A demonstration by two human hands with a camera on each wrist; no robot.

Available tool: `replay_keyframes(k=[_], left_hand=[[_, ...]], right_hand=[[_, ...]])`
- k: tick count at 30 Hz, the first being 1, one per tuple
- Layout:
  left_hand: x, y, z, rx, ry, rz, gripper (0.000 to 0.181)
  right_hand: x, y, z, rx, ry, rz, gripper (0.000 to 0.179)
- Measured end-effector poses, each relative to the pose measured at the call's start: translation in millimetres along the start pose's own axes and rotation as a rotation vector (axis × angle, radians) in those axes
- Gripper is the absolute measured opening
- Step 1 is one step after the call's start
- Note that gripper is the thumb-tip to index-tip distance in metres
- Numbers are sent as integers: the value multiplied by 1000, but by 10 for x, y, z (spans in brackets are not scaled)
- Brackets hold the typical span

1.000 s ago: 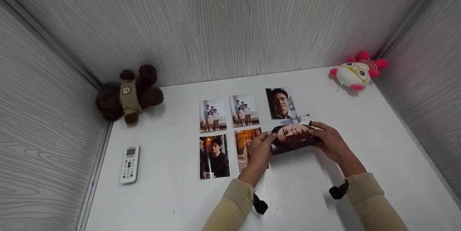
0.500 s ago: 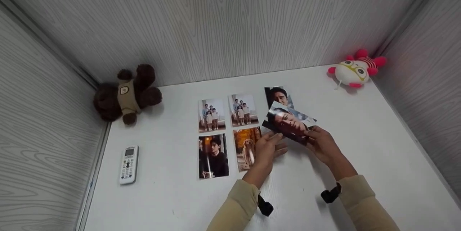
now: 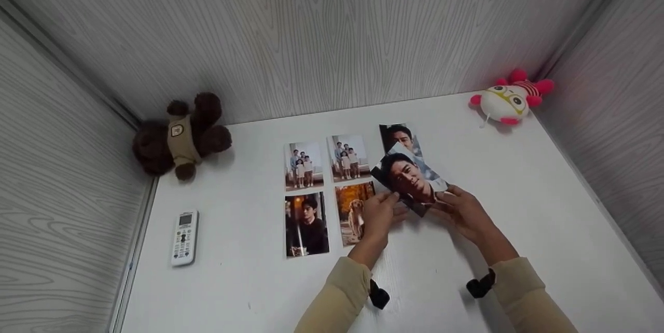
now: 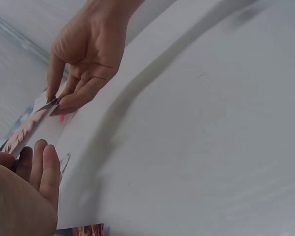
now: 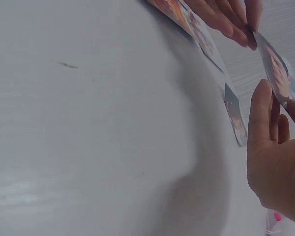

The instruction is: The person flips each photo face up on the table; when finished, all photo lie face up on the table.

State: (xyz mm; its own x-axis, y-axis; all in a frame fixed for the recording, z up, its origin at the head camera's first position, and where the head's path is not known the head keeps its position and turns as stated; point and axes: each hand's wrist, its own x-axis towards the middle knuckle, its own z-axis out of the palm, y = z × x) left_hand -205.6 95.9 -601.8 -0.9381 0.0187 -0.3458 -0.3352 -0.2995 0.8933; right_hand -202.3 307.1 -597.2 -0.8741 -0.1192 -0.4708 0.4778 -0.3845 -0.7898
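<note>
Tilted between the hands is a glossy portrait photo (image 3: 410,177) of a person. My left hand (image 3: 377,219) pinches its lower left edge. At the lower right corner my right hand (image 3: 467,216) pinches it between thumb and fingers. In the left wrist view the photo (image 4: 27,129) appears nearly edge-on, raised over the table. The right wrist view has the left fingers at one end of the photo (image 5: 278,71) and the right thumb at the other. Behind it lies a similar portrait photo (image 3: 398,135), its lower part covered by the held one.
Left of the hands, two family photos (image 3: 303,166) lie above a portrait in dark clothes (image 3: 307,224) and a dog photo (image 3: 353,213), which the left hand partly overlaps. A white remote (image 3: 184,238), brown plush bear (image 3: 181,138) and pink-white plush toy (image 3: 506,102) rest farther out.
The held photo has turned from lying sideways to nearly upright and shifted left over the rear portrait. The left hand briefly loosened with fingers spread, then gripped the photo again.
</note>
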Motion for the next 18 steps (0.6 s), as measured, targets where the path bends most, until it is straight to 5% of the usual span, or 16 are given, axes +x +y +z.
replay_keyframes(k=[5,12,18], left_hand=[[20,35,-51,131,-12,16,25],[43,51,-89,282,-89,-28,29],[68,10,-103,203,-101,-120,40]], right_hand=[[-33,-52,-76,-162,-13,5,50],[-18,-26,-91,-326,-25,-5,55],[-21,3,-118,-375,-21,-6,59]])
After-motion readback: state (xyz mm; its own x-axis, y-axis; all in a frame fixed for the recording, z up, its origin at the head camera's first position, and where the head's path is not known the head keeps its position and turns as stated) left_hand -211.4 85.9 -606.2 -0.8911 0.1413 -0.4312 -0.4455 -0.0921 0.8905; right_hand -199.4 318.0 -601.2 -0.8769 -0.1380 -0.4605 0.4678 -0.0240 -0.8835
